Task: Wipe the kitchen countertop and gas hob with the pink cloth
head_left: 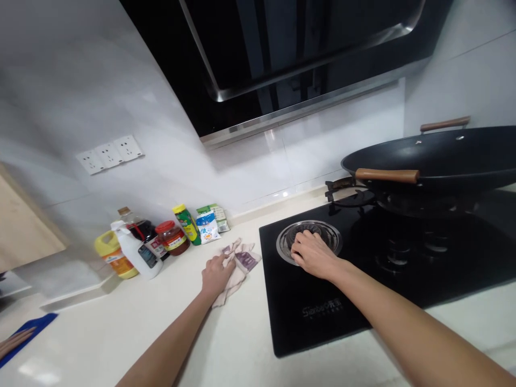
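My left hand (218,275) rests on the white counter with its fingers curled on a crumpled pale pink and purple cloth (237,274), left of the black gas hob (306,333). On the hob, my right hand (314,253) reaches to the left burner, its fingers bent over the edge of the dark burner head (307,230). A shiny metal ring (336,238) surrounds that burner head. My right fingertips are partly hidden behind the hand.
A large black wok (435,156) with wooden handles sits on the right burner, near a black pan support (350,193). Bottles, a red-lidded jar (172,237) and seasoning packets (208,227) line the wall. Another person's hand (16,341) lies on a blue cloth (40,325). A range hood (306,54) hangs above.
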Demonstrator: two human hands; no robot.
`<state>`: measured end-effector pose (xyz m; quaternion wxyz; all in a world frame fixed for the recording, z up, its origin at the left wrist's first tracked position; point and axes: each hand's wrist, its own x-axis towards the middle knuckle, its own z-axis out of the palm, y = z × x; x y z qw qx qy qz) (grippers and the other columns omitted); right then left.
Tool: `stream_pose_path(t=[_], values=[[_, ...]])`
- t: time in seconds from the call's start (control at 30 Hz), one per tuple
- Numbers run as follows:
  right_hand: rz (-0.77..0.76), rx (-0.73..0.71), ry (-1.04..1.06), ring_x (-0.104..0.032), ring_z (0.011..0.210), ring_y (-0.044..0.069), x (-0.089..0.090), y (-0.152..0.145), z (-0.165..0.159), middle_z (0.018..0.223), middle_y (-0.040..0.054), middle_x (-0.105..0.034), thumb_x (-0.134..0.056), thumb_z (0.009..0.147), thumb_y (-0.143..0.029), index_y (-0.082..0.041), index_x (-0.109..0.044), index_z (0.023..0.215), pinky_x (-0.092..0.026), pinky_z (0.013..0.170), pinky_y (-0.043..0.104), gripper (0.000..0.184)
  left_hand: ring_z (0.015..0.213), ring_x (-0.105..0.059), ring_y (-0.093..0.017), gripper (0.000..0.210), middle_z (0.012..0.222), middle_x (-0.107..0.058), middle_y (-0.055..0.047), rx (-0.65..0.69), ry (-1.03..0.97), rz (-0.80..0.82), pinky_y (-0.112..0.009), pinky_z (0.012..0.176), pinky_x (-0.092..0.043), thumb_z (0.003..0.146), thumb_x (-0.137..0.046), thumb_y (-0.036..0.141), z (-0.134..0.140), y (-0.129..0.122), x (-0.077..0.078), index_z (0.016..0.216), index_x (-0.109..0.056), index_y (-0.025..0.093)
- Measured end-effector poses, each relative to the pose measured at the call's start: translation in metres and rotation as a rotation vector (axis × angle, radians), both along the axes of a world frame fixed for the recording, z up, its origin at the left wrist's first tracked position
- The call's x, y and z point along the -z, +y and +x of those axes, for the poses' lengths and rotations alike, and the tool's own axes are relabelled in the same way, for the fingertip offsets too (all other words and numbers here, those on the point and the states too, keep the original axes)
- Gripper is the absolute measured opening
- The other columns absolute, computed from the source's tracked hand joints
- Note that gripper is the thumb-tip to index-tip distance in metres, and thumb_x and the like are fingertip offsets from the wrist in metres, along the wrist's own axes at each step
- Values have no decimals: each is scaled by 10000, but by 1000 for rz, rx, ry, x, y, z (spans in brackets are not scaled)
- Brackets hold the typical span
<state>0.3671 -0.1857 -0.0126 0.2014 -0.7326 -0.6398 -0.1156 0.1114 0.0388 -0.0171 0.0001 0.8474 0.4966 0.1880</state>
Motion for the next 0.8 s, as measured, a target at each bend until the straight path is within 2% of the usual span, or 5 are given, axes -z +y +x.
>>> stream_pose_path(t=[0.23,0.4,0.6,0.8], values=[[-27,2,2,-468,1023,241,-3,0,0,1063,85,-602,-460,995,-302,-204,-701,924,-320,843,388,270,1297,-486,-386,518,1378,-595,-144,-70,1,-4,-566,1023,-407,912,-430,503,52,23,-4,1331,-602,252],[-42,2,-1,-466,1035,249,-3,1,0,1072,93,-603,-450,998,-316,-198,-703,936,-327,857,397,286,1292,-486,-395,516,1370,-594,-161,-96,6,2,-587,1017,-404,918,-418,490,64,22,-5,1339,-594,249],[-36,3,7,-469,1062,258,-4,2,-1,1096,90,-606,-483,974,-299,-202,-709,947,-334,887,405,247,1286,-497,-374,488,1366,-590,-158,-89,9,4,-569,1026,-408,926,-441,457,62,1,-8,1333,-593,235],[-32,-10,13,-473,1055,262,-5,0,-1,1092,108,-609,-453,982,-295,-197,-713,957,-344,871,397,279,1246,-518,-338,428,1289,-632,-115,21,22,21,-500,1001,-428,943,-453,463,61,-44,-1,1279,-619,257]])
